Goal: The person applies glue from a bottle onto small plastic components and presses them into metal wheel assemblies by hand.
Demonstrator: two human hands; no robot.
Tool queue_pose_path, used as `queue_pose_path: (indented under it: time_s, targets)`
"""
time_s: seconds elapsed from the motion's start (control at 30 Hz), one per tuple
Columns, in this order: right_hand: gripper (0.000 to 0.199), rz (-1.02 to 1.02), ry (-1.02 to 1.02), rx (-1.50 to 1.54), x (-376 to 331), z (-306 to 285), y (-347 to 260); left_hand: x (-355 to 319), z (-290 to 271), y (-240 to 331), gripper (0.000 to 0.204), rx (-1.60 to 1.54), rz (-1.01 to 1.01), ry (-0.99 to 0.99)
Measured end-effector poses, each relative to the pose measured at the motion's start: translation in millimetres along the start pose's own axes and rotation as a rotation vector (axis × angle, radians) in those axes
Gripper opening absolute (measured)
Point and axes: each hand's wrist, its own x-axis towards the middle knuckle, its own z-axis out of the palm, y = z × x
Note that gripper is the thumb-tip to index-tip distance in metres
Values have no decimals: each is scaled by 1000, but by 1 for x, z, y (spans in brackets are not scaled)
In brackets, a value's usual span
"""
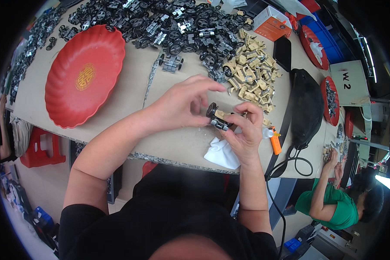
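Observation:
Over the table edge my right hand [247,132] pinches a small toy car chassis [219,124] with black wheels, a silvery block and a tan piece on top. My left hand [182,102] is just left of it, index finger stretched out and thumb apart from it. The left thumb tip is close to the chassis; whether they touch I cannot tell. Beyond my hands lies a heap of tan plastic parts [253,71]. Farther back spreads a large pile of black and silver wheeled chassis [177,26]. One single chassis [171,63] sits apart in front of that pile.
A red scalloped plate [106,82] stands at left. Near my right hand are a white cloth [221,154] and an orange lighter [275,143]. A black pouch [307,108] and cable lie to the right, below an orange-white box [272,24]. A person in green [333,203] works at far right.

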Motion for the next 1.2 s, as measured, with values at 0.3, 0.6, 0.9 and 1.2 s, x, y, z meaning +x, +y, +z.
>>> queue_pose_path:
  time_s: [0.3, 0.6, 0.9, 1.2]
  targets:
    - [40, 74, -53, 59, -1, 10, 8, -4, 6, 0, 38, -356, -222, 41]
    - [43, 179, -127, 91, 1, 9, 4, -5, 5, -3, 49, 609, 431, 11]
    - [30, 437, -68, 898, 1, 3, 0, -1, 6, -3, 37, 200, 252, 167]
    - [32, 478, -162, 770, 2, 5, -5, -5, 4, -4, 36, 280, 362, -4]
